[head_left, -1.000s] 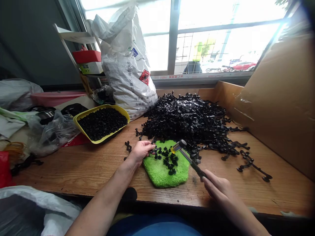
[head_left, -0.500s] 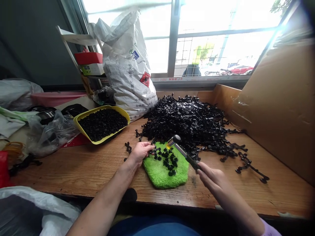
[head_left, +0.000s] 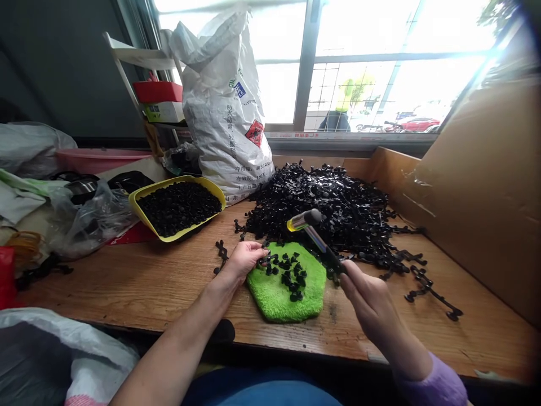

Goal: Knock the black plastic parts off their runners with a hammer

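My left hand (head_left: 246,258) pinches a black plastic piece (head_left: 266,259) at the upper left edge of a green cloth pad (head_left: 291,311). Several small black parts (head_left: 293,276) lie loose on the pad. My right hand (head_left: 367,293) is closed round the dark handle of a hammer (head_left: 319,239). The hammer's head, with a yellow face on one end and a black one on the other, is raised above the pad's far edge, in front of the black pile.
A large pile of black plastic pieces (head_left: 325,197) lies behind the pad. At the left stand a yellow tray (head_left: 172,238) full of black parts and a white sack (head_left: 224,113). Cardboard (head_left: 477,197) rises at the right; linked pieces (head_left: 431,290) lie before it.
My right hand has lifted the hammer, so its head is higher above the pad. My left hand keeps its pinch at the pad's edge. The camera view has shifted slightly.
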`<control>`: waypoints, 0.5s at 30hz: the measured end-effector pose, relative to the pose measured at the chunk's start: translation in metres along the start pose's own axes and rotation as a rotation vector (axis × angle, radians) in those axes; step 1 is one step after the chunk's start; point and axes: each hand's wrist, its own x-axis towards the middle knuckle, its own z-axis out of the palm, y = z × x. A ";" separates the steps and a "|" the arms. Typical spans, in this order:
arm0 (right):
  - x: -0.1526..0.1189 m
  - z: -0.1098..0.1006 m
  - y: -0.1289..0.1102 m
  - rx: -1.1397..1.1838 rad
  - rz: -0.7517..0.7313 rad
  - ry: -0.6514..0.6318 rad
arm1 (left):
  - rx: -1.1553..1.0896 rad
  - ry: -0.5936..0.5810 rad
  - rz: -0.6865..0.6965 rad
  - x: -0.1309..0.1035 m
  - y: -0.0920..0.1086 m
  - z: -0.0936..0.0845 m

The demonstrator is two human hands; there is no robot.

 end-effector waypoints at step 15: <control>0.005 0.011 0.008 0.043 0.108 -0.111 | -0.020 -0.042 0.037 -0.001 -0.003 0.002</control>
